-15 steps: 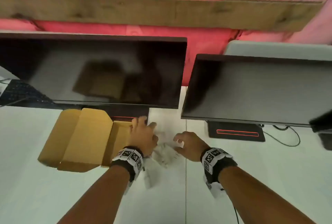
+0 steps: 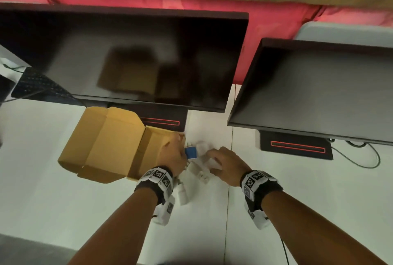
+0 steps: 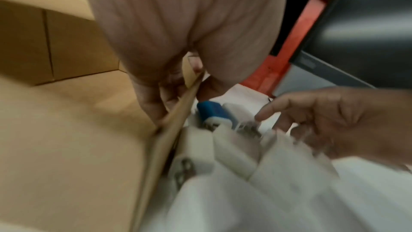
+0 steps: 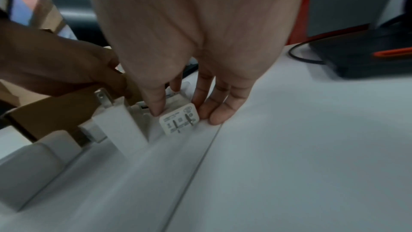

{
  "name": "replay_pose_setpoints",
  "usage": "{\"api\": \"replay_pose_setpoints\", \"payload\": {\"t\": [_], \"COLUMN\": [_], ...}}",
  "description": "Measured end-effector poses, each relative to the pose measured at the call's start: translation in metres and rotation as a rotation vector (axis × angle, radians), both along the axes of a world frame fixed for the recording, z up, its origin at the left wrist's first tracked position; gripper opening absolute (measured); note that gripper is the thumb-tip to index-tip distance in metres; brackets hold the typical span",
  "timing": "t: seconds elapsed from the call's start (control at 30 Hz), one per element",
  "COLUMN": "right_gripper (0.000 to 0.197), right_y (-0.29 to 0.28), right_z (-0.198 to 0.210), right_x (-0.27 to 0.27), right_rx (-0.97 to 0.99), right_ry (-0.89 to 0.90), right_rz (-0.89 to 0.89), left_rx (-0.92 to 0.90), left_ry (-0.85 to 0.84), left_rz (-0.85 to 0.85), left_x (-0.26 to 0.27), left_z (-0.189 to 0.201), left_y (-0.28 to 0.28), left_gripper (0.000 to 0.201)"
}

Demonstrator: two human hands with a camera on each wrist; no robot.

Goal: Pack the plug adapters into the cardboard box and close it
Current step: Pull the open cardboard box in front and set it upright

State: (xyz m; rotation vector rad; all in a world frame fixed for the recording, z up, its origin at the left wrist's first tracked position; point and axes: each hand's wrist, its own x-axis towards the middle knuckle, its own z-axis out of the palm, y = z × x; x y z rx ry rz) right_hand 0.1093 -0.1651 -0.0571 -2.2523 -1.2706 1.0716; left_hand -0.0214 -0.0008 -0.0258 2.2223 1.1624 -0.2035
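White adapter pinched by right hand, printed label too small to read

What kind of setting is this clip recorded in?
Most likely an office or computer workstation: two dark monitors stand side by side on a white desk, with a black keyboard at the far left and a cable trailing from the right monitor's stand.
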Motion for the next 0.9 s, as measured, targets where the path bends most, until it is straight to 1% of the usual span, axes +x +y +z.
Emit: {"api": "replay_pose_setpoints", "payload": {"t": [0.07,0.1,0.2,0.3,0.4,0.47,0.53,0.6,0.67,0.73,0.8,0.9], "right_gripper": [0.048,0.049,0.053,0.055,0.056,0.054,0.055,0.065,0.077,0.086,0.087,0.083], "right_y": [-0.010,-0.016,-0.030,-0.038,-0.043,-0.046,-0.048,-0.050,-0.053,-0.057,-0.060,-0.060], "right_z": [-0.001,0.000,0.001,0.003,0.003,0.000,-0.003,-0.005,-0.007,-0.010,-0.011,-0.006], "right_x": [-0.004,-0.007,-0.019,-0.032,-0.047,-0.055,-0.062,-0.070,-0.077,-0.084,-0.090,-0.098], "right_rx": [0.017,0.019,0.017,-0.006,-0.014,-0.026,-0.043,-0.053,-0.054,-0.051,-0.057,-0.104], "right_ry": [0.008,0.015,0.020,-0.014,-0.010,-0.026,-0.037,-0.026,0.002,0.033,0.040,-0.001], "right_rz": [-0.068,-0.104,-0.209,-0.258,-0.302,-0.307,-0.311,-0.322,-0.319,-0.329,-0.352,-0.388], "left_rx": [-0.011,-0.010,-0.013,-0.071,-0.125,-0.131,-0.108,-0.078,-0.071,-0.108,-0.112,-0.106], "left_ry": [-0.036,-0.043,-0.040,-0.052,-0.035,0.008,0.049,0.074,0.122,0.178,0.182,0.174], "left_rz": [-0.039,-0.075,-0.215,-0.338,-0.428,-0.495,-0.576,-0.650,-0.706,-0.749,-0.796,-0.862], "left_x": [-0.006,-0.009,-0.017,-0.026,-0.037,-0.043,-0.048,-0.052,-0.054,-0.058,-0.061,-0.063], "left_z": [-0.009,-0.013,-0.021,-0.025,-0.021,-0.017,-0.013,-0.013,-0.011,-0.011,-0.011,-0.011], "left_y": [-0.002,-0.003,-0.004,-0.003,-0.002,-0.002,-0.003,-0.005,-0.008,-0.008,-0.006,0.000], "left_gripper": [0.007,0.006,0.009,0.010,0.009,0.016,0.017,0.019,0.032,0.041,0.042,0.043]}}
